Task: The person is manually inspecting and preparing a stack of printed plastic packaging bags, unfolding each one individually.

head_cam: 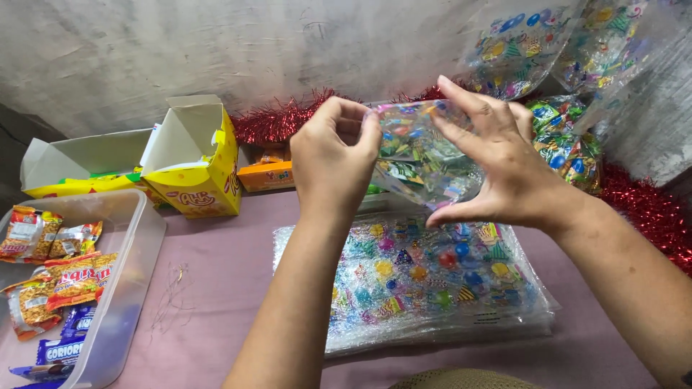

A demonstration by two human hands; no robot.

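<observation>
Nearest the lens, at the bottom edge of the frame, sits a woven straw-coloured rim, too cropped for me to say what it is. Just above it, lower centre, a stack of clear printed party bags lies flat on the mauve table.

At upper centre I see both hands raised over that stack. My left hand has its fingers curled in narrow, pinching the left edge of one clear printed bag. My right hand is spread wider, thumb below and fingers on top, gripping the same bag's right side. The bag hangs in the air between them, slightly crumpled.

The film looks thin and slick, so I judge that a hard pull at the mouth could split a seam, or the layers could cling and slip from the pinch, dropping the bag onto the stack and scattering it.

At lower left a clear plastic tub holds snack packets; a yellow carton stands open at upper left, with red tinsel behind.
</observation>
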